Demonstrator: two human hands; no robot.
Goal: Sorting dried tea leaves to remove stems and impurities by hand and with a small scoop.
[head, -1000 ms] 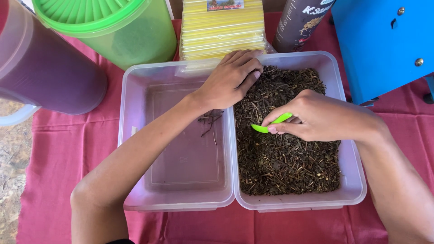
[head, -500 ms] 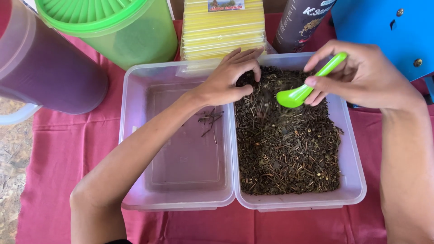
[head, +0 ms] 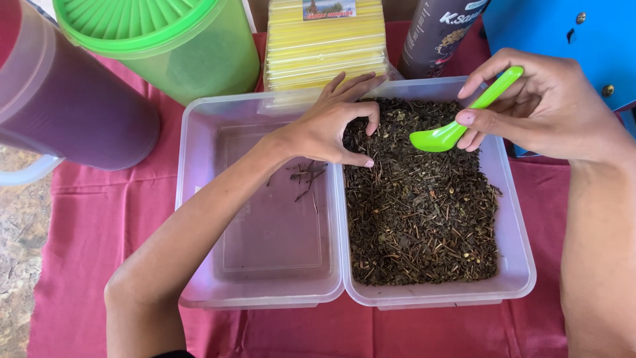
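Observation:
Two clear plastic tubs stand side by side on a red cloth. The right tub (head: 520, 265) is filled with dark dried leaves and twigs (head: 424, 212). The left tub (head: 192, 199) holds only a few loose twigs (head: 306, 176). My left hand (head: 334, 122) reaches across the shared rims, fingers curled into the leaves at the far left corner of the right tub. My right hand (head: 540, 106) holds a green plastic spoon (head: 457, 122) above the far side of the right tub, bowl facing up and pointing left; the bowl looks bare.
Behind the tubs stand a purple jug (head: 63, 99), a green lidded jug (head: 165, 40), a stack of yellow packets (head: 324, 46) and a dark cylindrical can (head: 437, 33). A blue box (head: 570, 33) sits at the far right. Bare ground (head: 20, 225) shows past the cloth's left edge.
My right hand lifted the green spoon out of the leaves and up toward the far right. My left hand stayed at the tubs' far edge, its fingers shifting in the leaves.

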